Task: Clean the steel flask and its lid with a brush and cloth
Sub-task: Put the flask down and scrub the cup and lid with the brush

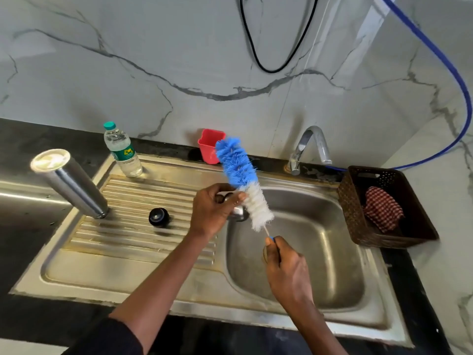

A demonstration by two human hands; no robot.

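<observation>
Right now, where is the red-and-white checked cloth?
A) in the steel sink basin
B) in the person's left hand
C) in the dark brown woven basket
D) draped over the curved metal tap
C: the red-and-white checked cloth lies bunched inside the dark brown woven basket, right of the steel sink basin.

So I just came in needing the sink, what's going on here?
A person is brushing a small steel lid, held in the left hand over the steel sink basin, with a blue-and-white bottle brush that the right hand holds by its handle. The tall steel flask and a black round stopper stand on the ribbed drainboard. The red checked cloth lies in the brown woven basket.
</observation>
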